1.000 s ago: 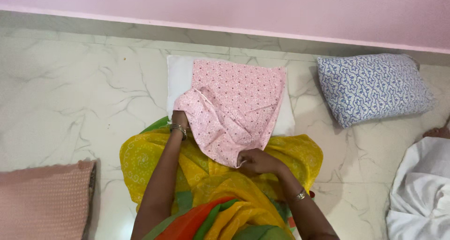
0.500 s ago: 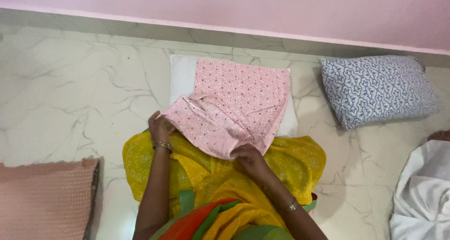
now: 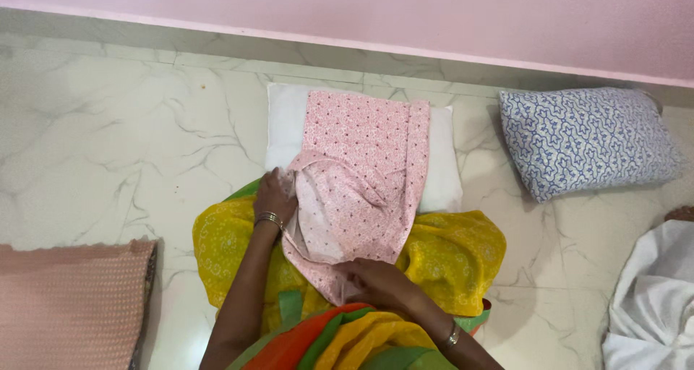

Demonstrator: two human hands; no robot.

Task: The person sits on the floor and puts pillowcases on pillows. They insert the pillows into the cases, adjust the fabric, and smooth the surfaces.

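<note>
At nine o'clock I see a pink knitted cushion (image 3: 69,301) on the marble floor (image 3: 130,146). My left hand (image 3: 275,196) is closed on the left edge of the pink dotted cover (image 3: 358,175). The cover lies over a white pillow (image 3: 283,121) at twelve o'clock. My right hand (image 3: 376,283) pinches its bottom edge. A blue patterned pillow (image 3: 589,140) sits at two o'clock.
</note>
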